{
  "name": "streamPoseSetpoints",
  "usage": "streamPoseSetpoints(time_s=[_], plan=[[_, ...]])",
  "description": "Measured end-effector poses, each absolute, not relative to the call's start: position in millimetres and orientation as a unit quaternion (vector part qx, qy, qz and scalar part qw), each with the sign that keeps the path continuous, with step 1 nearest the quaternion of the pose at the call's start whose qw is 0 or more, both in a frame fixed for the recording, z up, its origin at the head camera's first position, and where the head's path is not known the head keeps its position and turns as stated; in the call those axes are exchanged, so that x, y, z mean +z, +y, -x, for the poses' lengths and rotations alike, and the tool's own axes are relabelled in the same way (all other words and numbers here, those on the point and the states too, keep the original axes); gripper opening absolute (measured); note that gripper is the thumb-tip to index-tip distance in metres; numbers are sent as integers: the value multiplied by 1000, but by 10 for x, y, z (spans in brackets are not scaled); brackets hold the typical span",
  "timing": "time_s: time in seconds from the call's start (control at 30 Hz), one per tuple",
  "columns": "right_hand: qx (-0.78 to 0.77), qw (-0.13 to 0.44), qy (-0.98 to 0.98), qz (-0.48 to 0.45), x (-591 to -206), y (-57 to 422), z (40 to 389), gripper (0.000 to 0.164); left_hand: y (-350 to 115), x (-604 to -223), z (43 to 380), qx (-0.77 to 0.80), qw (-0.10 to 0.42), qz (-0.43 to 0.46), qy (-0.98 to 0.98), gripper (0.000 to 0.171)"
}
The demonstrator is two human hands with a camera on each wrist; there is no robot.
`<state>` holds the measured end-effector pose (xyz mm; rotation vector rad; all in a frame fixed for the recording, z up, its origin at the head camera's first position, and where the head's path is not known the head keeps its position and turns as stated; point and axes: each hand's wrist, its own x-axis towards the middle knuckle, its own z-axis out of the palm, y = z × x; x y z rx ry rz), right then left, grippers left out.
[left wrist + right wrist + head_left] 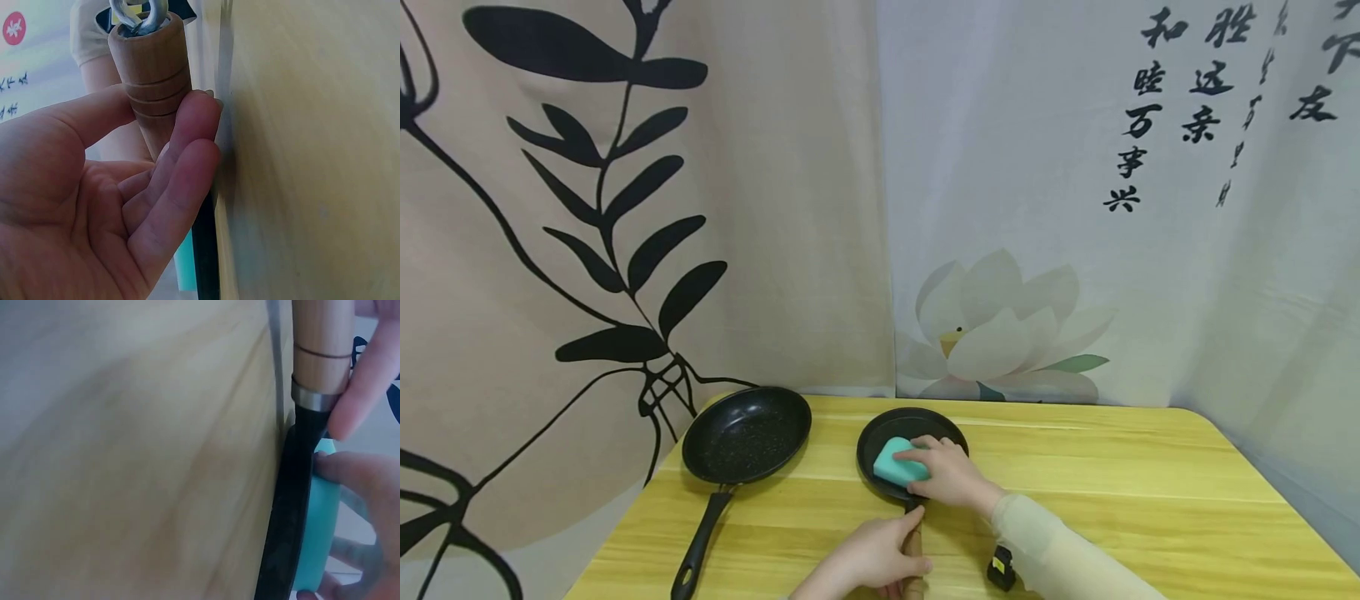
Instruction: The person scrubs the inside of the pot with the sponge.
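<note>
A small black frying pan (917, 420) lies on the wooden table, its wooden handle (150, 69) pointing toward me. My left hand (876, 552) grips that handle between thumb and fingers; a metal ring shows at its end in the left wrist view. Inside the pan, my right hand (953, 473) holds a teal sponge (891, 465) with rounded corners. From the right wrist view, the fingers spread around the sponge's edges, and it sits flat against the pan. Part of its top is hidden under the hand.
A larger black frying pan (745, 437) with a black handle (700, 546) stands on the left side of the table. A small black object with a yellow label (1000, 568) is beside the right sleeve. Printed curtains (805, 208) hang behind the table's far edge.
</note>
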<state>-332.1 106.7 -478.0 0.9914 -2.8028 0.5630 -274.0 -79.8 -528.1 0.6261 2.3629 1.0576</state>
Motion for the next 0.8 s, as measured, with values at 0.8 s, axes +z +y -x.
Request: streamPoseSetpoints(time_s=[0.8], plan=[[101,80,-941,-313,-4685,775,3600,48,-792,-5464,2862,370,218,-246,869,86]])
